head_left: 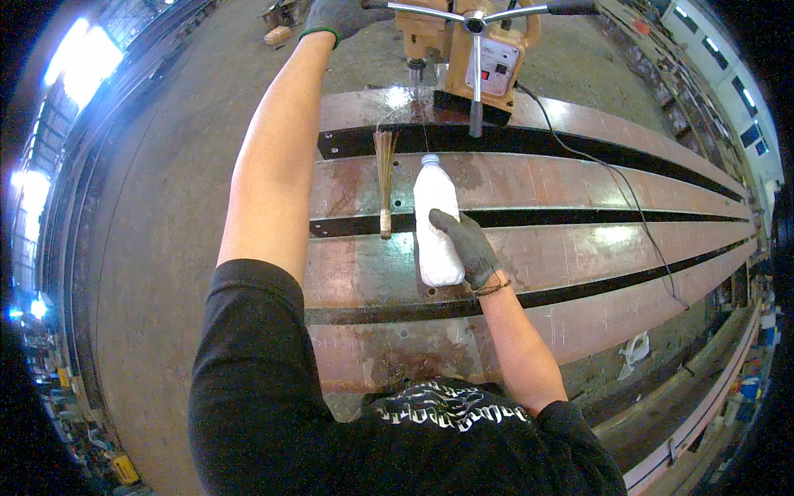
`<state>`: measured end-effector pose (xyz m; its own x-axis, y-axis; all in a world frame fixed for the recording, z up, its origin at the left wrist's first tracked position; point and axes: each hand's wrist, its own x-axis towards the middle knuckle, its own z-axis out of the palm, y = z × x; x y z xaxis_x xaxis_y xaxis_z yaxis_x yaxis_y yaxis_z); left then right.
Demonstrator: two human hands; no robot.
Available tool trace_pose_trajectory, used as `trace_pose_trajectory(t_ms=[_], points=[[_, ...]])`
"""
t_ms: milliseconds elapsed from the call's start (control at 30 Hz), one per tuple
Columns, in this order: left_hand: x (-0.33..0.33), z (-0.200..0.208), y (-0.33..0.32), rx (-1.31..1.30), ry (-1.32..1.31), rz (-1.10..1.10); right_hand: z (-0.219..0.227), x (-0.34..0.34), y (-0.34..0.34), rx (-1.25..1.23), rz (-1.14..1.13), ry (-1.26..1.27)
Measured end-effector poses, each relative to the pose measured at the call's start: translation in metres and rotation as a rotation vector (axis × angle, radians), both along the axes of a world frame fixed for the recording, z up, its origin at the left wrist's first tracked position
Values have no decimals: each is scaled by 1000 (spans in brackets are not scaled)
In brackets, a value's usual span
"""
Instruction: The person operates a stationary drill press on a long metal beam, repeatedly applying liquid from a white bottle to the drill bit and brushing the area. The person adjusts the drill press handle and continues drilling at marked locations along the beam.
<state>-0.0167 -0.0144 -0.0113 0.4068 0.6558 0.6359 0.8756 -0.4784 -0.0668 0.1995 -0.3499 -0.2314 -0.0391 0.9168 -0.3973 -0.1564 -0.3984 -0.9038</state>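
Holes [398, 203] look done this side of the drill [494, 68]; remainder unclear. Our right hand [470, 248] grasps the bottle [436, 192]; left hand [337, 18] at drill's lever [426, 11], grip we can't tell.

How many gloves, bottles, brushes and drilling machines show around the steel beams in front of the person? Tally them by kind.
Gray gloves: 2
White bottle: 1
Bristle brush: 1
Drilling machine: 1
Total: 5

A white bottle [436, 194] contrasts with a grey-gloved right hand [471, 250] at 3 o'clock, with an orange-tan drill [456, 73] at 1, a green-cuffed, grey-gloved left hand [337, 18] at 12, and a white-lettered black shirt [463, 459] at 6.
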Motion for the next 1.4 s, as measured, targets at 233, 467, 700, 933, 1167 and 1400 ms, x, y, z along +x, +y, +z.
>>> trace_pose_trajectory(t_ms=[233,467,700,933,1167,1400], points=[[1,0,-7,-39,-28,0,10,-2,-3,-61,-11,36],[3,2,-11,-58,-35,22,17,-4,-7,-61,-25,65],[3,-2,-6,-44,-29,10,16,-1,-5,-38,18,91],[-1,-10,2,12,-21,-15,10,0,-3,-28,7,56],[1,-8,-2,-44,-34,25,5,-1,-2,-59,-14,39],[1,-7,-1,-20,-23,-4,7,-1,-4,-26,3,110]])
